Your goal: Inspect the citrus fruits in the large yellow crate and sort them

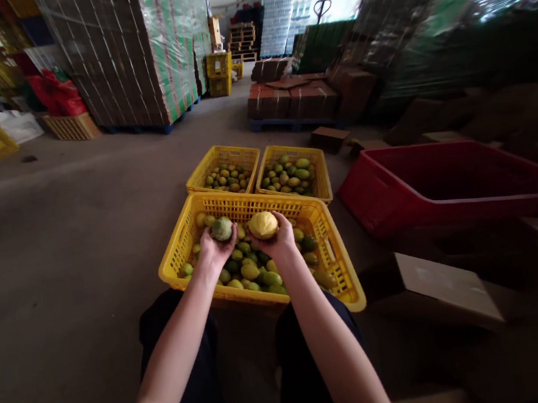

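One green fruit [222, 229] is sitting in the cupped left hand [216, 248], one yellow fruit [263, 225] at its three o'clock is filling the right hand [282, 238], both over the near yellow basket [237, 199], supported from below, presumably keeping such round shapes from rolling off.

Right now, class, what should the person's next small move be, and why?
Probably a slight turn of the right hand to show the underside of the yellow fruit: its upper side shows, while the hand covers below. The left hand holds a greenish fruit apart from it, and both are over the front yellow crate.
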A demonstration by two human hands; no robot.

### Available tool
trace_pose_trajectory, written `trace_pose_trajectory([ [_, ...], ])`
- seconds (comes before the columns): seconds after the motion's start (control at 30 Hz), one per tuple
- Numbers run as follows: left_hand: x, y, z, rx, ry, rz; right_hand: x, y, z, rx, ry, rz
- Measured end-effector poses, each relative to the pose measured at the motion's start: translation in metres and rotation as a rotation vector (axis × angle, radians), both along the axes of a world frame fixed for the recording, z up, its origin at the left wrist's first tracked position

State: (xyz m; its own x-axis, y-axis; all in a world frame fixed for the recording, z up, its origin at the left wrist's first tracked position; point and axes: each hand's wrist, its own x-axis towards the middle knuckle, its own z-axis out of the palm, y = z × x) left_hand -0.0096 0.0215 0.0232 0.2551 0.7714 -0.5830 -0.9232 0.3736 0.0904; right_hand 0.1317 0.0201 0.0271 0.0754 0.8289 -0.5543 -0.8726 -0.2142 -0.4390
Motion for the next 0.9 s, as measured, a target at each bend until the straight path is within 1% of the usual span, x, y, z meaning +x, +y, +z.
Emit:
trace_pose_trajectory([
  [0.1, -0.001, -0.001, 0.002, -0.016, -0.076, -0.076, -0.004, -0.002, 0.005, -0.053, 0.033, 0.057],
  [0.2, -0.001, -0.002, 0.000, -0.016, -0.068, -0.060, -0.008, -0.004, 0.008, -0.073, 0.027, 0.073],
  [0.33, 0.002, -0.001, -0.003, -0.014, -0.029, -0.034, -0.011, -0.005, 0.006, -0.081, -0.009, 0.065],
  [0.43, 0.004, 0.000, -0.002, 0.027, -0.015, -0.021, -0.011, -0.004, 0.006, -0.064, -0.023, 0.059],
  [0.5, 0.004, -0.001, 0.002, 0.095, -0.012, -0.008, -0.010, -0.004, 0.007, -0.029, -0.036, 0.066],
  [0.63, 0.003, -0.006, 0.014, 0.254, -0.028, 0.035, -0.011, -0.007, 0.014, 0.101, -0.053, 0.073],
  [0.7, 0.002, -0.008, 0.019, 0.298, -0.007, 0.023, -0.012, -0.011, 0.018, 0.167, -0.031, 0.083],
  [0.8, 0.002, -0.010, 0.021, 0.359, 0.133, 0.037, -0.014, -0.016, 0.023, 0.232, -0.023, 0.091],
  [0.9, 0.003, -0.011, 0.019, 0.443, 0.244, 0.129, -0.017, -0.018, 0.023, 0.273, -0.088, 0.097],
])
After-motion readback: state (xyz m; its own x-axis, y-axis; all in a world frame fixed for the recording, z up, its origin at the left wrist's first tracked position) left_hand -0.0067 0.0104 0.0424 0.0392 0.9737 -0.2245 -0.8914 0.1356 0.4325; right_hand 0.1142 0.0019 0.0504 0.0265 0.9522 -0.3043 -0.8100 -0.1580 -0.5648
